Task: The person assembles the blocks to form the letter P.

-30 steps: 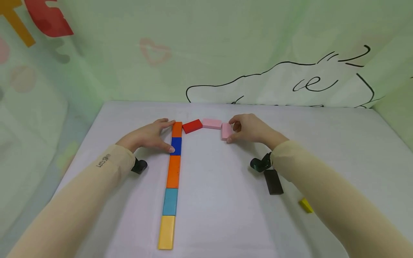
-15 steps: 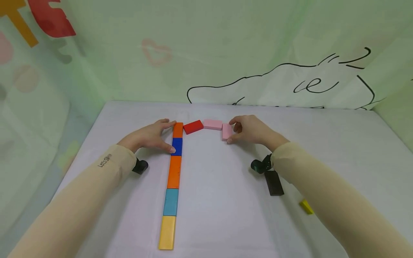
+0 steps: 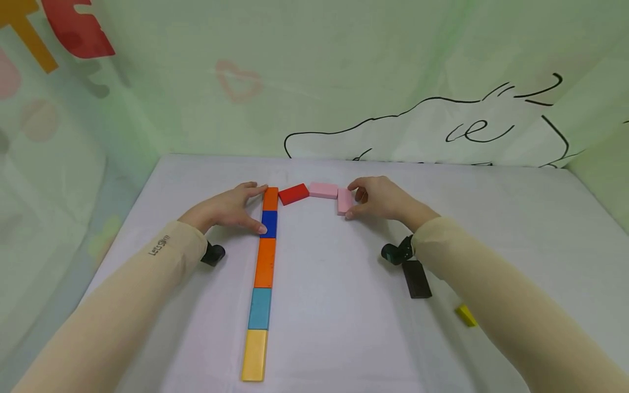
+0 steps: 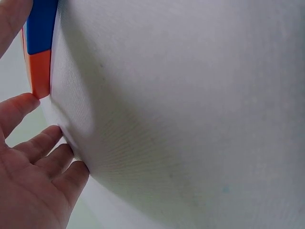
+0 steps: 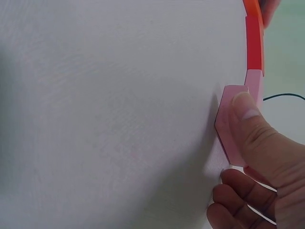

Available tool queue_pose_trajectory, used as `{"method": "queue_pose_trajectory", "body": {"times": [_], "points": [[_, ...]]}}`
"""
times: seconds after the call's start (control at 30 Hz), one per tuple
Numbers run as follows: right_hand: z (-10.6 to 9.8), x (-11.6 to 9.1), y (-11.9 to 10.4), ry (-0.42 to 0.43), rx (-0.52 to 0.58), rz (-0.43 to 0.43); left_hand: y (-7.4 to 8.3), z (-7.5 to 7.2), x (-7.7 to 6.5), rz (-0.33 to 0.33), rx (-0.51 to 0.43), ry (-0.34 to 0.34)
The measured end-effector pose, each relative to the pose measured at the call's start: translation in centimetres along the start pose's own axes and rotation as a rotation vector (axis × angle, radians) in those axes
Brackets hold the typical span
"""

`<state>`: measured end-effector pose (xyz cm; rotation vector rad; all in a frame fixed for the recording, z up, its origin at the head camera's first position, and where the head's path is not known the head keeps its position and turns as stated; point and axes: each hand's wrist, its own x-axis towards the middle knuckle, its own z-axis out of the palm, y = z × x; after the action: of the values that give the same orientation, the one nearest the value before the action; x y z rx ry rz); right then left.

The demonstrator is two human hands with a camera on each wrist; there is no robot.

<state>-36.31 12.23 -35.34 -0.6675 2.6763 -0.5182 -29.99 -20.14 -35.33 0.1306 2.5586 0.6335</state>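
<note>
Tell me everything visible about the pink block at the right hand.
The pale pink rectangular block is smooth-looking and plain, material unclear. It lies on the white cloth, its long sides running near to far. Its far left corner appears to touch another pink rectangular block. The right hand holds it, fingers at its near and far ends.

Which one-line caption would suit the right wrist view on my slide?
Right hand holding a pink block, with a second pink block and a red block beyond it.
</note>
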Motion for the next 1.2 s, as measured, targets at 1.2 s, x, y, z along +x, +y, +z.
{"method": "queue_pose_trajectory", "body": {"times": [1.2], "points": [[7.5, -22.9, 6.0, 0.417, -0.073, 0.289, -3.8, -1.3, -1.8, 0.017, 0.014, 0.006]]}}
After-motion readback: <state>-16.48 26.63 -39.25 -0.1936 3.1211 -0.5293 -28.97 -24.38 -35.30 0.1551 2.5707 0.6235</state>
